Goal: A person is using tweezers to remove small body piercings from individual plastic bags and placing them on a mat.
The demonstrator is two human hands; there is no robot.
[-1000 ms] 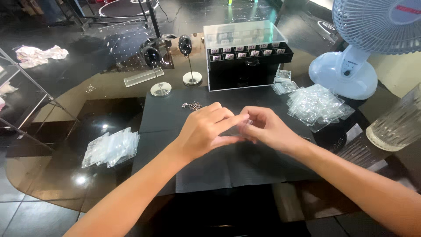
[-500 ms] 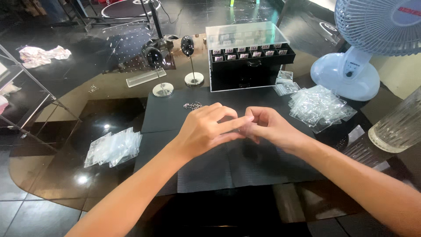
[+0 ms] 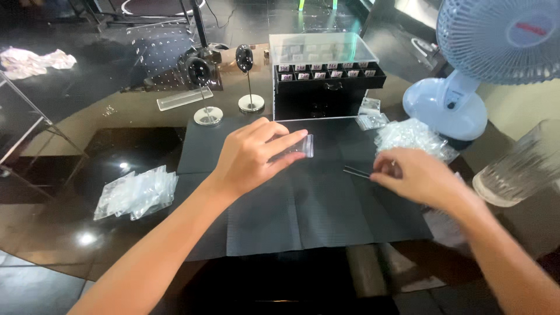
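Clear small bag (image 3: 304,145) pinched by left hand (image 3: 252,156) over dark mat (image 3: 303,210).

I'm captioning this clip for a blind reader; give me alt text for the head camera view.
A left hand pinches a small clear plastic bag over a dark grey cloth mat, while the right hand touches a thin dark strip. Behind them stand a black compartment box, a pale blue fan and piles of clear bags.

Materials around my dark mat

My left hand (image 3: 254,154) pinches a clear glossy plastic bag (image 3: 300,146) over the matt, creased mat (image 3: 303,204); beyond the mat lie a glossy glass tabletop (image 3: 140,111) and a clear acrylic box (image 3: 324,55).
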